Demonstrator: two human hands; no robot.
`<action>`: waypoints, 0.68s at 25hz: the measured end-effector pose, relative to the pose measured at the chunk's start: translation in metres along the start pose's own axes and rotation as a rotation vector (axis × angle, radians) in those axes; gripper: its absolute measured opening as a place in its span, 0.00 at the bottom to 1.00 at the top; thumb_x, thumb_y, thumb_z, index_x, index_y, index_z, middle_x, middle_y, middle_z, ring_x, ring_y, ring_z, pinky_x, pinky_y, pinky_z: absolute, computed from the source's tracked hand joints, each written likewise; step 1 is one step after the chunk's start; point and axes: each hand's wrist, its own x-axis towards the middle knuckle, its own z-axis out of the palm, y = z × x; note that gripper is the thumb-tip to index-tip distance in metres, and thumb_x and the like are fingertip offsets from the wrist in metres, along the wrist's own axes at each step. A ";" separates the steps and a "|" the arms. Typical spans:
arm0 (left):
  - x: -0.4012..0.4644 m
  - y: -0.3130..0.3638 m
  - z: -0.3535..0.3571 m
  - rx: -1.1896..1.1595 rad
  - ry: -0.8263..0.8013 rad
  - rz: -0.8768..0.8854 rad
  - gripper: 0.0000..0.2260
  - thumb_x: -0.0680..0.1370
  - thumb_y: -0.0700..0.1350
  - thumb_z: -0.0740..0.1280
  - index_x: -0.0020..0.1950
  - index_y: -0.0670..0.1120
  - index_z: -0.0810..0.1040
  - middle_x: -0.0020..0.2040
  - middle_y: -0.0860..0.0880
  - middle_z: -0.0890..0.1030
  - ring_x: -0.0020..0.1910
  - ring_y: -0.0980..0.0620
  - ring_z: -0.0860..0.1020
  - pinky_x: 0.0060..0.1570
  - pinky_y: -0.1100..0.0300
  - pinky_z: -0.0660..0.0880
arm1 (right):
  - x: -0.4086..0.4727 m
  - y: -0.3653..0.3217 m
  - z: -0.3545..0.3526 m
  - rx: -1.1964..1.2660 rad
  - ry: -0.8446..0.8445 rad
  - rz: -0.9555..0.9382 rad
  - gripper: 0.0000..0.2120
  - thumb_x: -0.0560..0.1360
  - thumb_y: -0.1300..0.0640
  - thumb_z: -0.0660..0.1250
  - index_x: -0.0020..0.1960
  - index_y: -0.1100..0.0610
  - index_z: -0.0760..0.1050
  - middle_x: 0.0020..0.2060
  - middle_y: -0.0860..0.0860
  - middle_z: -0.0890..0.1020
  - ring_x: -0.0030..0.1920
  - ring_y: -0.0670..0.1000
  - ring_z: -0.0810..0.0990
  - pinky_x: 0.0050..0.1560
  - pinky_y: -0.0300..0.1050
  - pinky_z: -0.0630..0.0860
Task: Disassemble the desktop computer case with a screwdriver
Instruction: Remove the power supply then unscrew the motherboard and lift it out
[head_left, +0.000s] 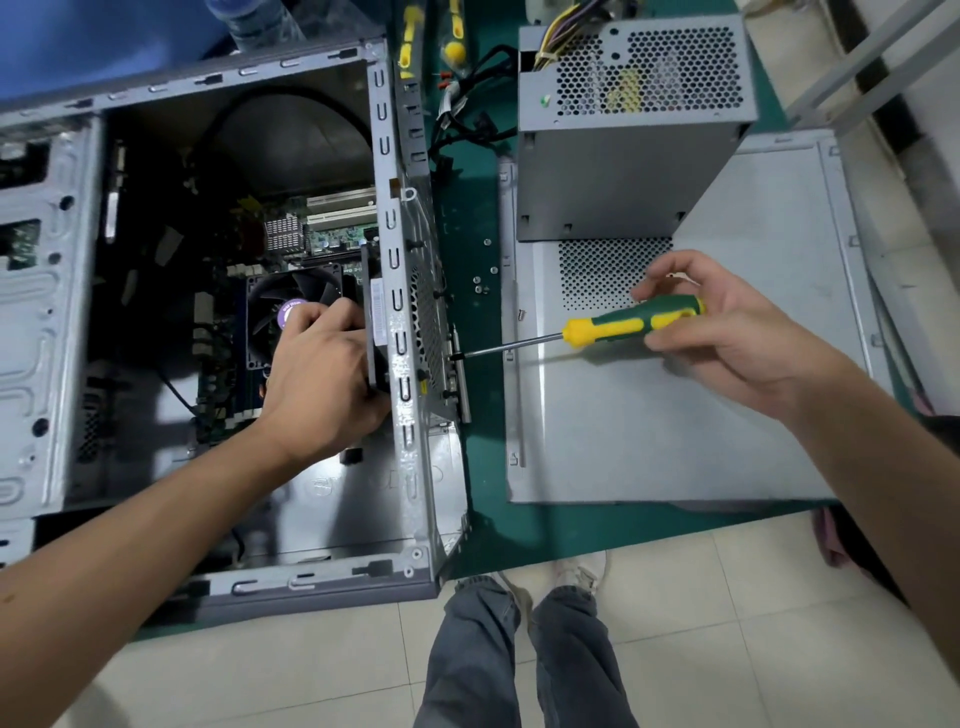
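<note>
Open grey steel computer case (400, 322) lies on the green mat, rear panel facing right. Right hand (727, 332) pinches the green-and-yellow-handled screwdriver (631, 325); its shaft runs level leftward, tip seated on a black rear-panel screw (457, 357). Left hand (322, 374), inside the case, grips the black rear fan (376, 332) just behind that panel. Judged: the screw sits left of the grip, axis in line.

- One head-worn view, looking steeply down and forward, close over the bench (483, 525).
- Case (405, 332) lies left, panel (675, 415) right, floor (727, 623) nearest.
</note>
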 end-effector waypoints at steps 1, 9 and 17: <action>0.000 0.000 0.000 0.001 0.002 0.003 0.10 0.68 0.50 0.58 0.28 0.49 0.69 0.30 0.47 0.73 0.37 0.51 0.63 0.42 0.58 0.53 | -0.001 0.000 -0.001 -0.017 -0.008 0.010 0.12 0.74 0.66 0.69 0.51 0.51 0.74 0.46 0.48 0.78 0.39 0.47 0.77 0.35 0.38 0.74; -0.001 0.000 0.001 -0.008 0.022 0.014 0.11 0.67 0.49 0.58 0.27 0.46 0.70 0.29 0.46 0.73 0.37 0.51 0.62 0.41 0.57 0.54 | 0.003 0.004 -0.004 0.042 -0.009 0.022 0.12 0.75 0.68 0.67 0.48 0.51 0.75 0.44 0.48 0.78 0.37 0.48 0.75 0.35 0.39 0.72; -0.001 -0.001 0.001 0.000 0.012 0.019 0.10 0.67 0.49 0.57 0.28 0.47 0.70 0.30 0.47 0.72 0.38 0.51 0.63 0.41 0.57 0.52 | 0.003 0.005 -0.001 -0.097 0.049 0.034 0.07 0.78 0.64 0.65 0.47 0.52 0.74 0.40 0.50 0.76 0.34 0.48 0.72 0.33 0.43 0.65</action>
